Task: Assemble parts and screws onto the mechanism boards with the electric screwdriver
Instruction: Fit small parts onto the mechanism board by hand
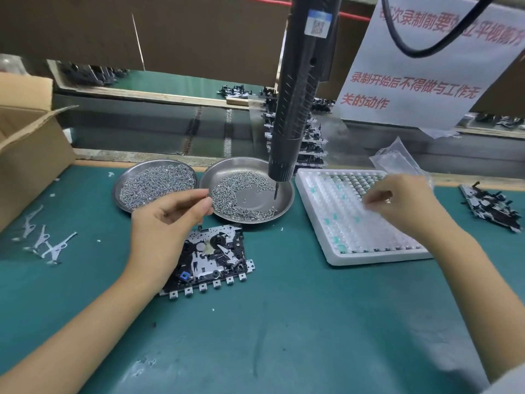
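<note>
In the head view, a black and silver metal mechanism board [211, 258] with a row of small square tabs along its near edge lies flat on the green bench mat [284, 322]. The left hand [167, 220] hovers over the board's far left corner, fingers curled, thumb and forefinger pinching something too small to make out. Just beyond it sit two round steel dishes of small silver screws, one heaped [155, 184], one half full [247, 191]. A black electric screwdriver [298, 92] hangs upright over the half-full dish, its bit just above the screws. The right hand [397, 203], well right of the board, reaches over a white plastic parts tray [355, 220], fingertips bent down; whether it grips a part I cannot tell
</note>
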`<state>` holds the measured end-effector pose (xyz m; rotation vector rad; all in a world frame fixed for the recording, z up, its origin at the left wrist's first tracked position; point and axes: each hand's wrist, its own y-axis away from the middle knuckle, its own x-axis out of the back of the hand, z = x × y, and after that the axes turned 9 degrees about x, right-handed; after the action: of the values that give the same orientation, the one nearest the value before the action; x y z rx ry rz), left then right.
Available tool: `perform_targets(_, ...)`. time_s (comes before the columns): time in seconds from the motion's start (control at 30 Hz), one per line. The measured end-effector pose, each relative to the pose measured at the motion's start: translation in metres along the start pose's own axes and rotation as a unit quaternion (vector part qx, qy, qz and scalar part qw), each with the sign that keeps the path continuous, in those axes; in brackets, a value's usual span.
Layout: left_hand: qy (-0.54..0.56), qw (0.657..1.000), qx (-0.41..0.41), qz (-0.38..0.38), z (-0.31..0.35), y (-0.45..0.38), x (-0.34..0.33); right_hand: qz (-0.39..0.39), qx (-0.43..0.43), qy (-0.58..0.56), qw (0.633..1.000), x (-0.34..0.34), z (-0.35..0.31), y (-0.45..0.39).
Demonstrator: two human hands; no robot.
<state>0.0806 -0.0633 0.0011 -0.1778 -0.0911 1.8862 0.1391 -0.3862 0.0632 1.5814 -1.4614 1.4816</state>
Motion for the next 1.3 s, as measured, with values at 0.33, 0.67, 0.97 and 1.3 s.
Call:
perform_targets(0.33, -0.027, 0.997, -0.021, -0.066, 0.004, 0.007, -0.005, -0.062, 0.013, -0.512, 0.857, -0.063, -0.128, 0.01)
perform_targets(0.67, -0.034, 0.991, -0.021, -0.126, 0.005, 0.01, -0.005, 0.021, -0.037, -0.614, 0.788, -0.093, -0.135, 0.012)
perform_targets(0.97, -0.052, 0.989, -0.017, -0.141, 0.004, 0.01, -0.004, 0.029, -0.029, -0.626, 0.779, -0.098, -0.135, 0.014)
perform_targets(1.3, -0.029, 0.988, -0.022, -0.147, 0.003, 0.009, -0.003, 0.043, -0.02, -0.633, 0.773, -0.098, -0.135, 0.015)
